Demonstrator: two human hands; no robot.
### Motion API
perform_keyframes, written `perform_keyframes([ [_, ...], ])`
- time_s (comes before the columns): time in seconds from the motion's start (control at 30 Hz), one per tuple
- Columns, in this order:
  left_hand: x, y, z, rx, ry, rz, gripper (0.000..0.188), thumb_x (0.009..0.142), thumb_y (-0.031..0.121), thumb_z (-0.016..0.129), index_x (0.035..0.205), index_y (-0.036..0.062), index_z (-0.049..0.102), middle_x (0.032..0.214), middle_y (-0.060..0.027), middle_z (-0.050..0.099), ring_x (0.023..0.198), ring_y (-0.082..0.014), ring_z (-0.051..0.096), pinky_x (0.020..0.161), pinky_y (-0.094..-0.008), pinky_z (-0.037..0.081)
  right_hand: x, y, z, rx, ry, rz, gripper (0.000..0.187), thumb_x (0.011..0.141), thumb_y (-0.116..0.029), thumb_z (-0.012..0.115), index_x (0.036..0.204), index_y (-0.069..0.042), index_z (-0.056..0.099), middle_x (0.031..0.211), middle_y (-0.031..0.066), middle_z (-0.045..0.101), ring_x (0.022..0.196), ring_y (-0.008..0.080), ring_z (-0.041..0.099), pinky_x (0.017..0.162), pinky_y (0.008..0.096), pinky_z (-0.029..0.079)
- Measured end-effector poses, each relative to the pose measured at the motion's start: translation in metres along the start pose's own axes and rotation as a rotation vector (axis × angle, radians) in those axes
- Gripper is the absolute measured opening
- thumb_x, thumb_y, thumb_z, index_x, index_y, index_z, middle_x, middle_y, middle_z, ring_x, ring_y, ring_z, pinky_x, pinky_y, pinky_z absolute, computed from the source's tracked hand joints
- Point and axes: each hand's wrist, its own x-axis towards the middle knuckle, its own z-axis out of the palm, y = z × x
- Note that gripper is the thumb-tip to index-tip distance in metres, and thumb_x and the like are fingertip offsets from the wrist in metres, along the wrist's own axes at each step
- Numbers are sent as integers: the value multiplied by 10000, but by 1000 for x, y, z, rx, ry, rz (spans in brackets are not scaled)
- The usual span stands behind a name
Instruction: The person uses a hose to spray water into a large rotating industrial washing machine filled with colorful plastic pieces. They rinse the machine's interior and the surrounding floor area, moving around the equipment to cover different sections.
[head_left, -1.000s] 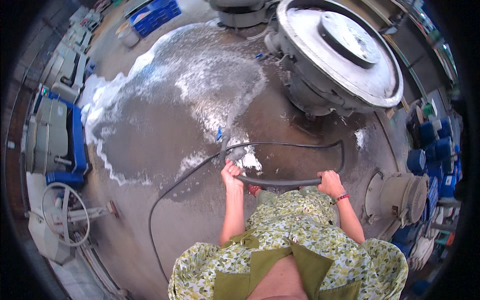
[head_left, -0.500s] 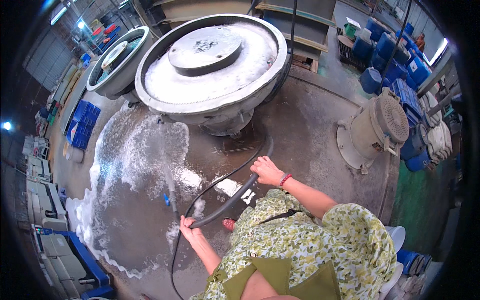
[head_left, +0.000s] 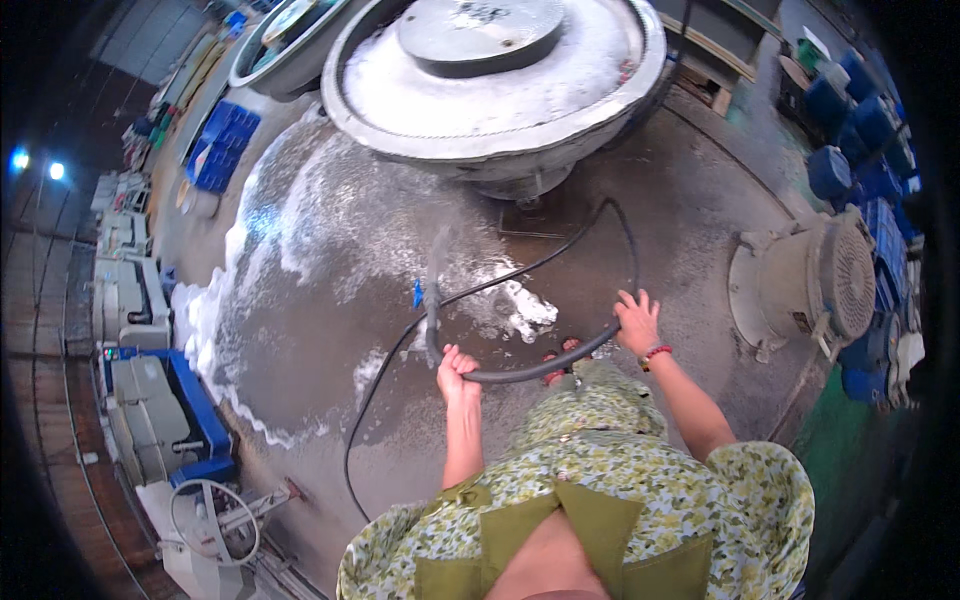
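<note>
A thick dark hose (head_left: 520,374) sags between my two hands in front of my body. My left hand (head_left: 458,372) is wrapped round it near its outlet end, just behind a grey nozzle (head_left: 432,310) with a blue valve handle (head_left: 418,293). Water comes out of the nozzle, away from me onto the wet floor (head_left: 340,300), where white foam (head_left: 205,320) lies. My right hand (head_left: 638,322) grips the hose farther along, its fingers partly spread; beyond it the hose curves back across the floor.
A large round tub (head_left: 480,150) full of white foam, with a disc-shaped centre, stands ahead; a second tub (head_left: 262,65) is behind left. A beige drum-shaped machine (head_left: 800,280) is at right, near blue barrels (head_left: 828,172). Machines (head_left: 150,410) and a handwheel (head_left: 213,522) line the left.
The whole view has shifted, with the tub now higher and further right. My right hand has moved right and its fingers have loosened somewhat. Water still runs from the nozzle.
</note>
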Motion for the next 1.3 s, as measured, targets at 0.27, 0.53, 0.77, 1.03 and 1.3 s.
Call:
perform_keyframes([
  [0.27,8,42,7,96,-130,88,108,854,40,535,860,147,517,511,83,310,383,-35,279,343,-186,251,-10,-39,14,-20,-48,-101,260,641,-103,682,897,-110,633,1382,76,355,1311,423,211,1020,645,180],
  [0.53,15,38,-43,-37,-118,-123,93,859,21,506,836,107,477,500,73,313,390,-41,313,358,-191,300,6,-18,10,-100,-130,-260,332,627,-132,716,954,-133,654,1329,56,411,1303,409,235,1014,631,221],
  [0.77,3,-55,-14,-84,-67,-96,149,872,33,462,747,108,429,473,67,297,369,-51,321,323,-200,323,0,97,-6,185,-55,-185,464,665,-164,715,1112,-159,594,1316,59,429,1241,338,338,985,529,319],
  [1.03,1,-216,49,-47,-21,159,185,873,35,494,728,105,402,511,63,272,387,-43,265,330,-188,272,-150,417,9,340,-170,331,334,811,-230,532,1084,-43,581,1099,201,569,1062,344,512,901,431,412],
  [1.3,-5,-360,127,-72,50,345,157,834,-14,455,709,77,430,530,50,345,383,-47,309,316,-208,314,-399,657,136,944,-142,1255,189,783,-143,556,893,-22,651,801,146,640,693,248,612,592,351,487],
])
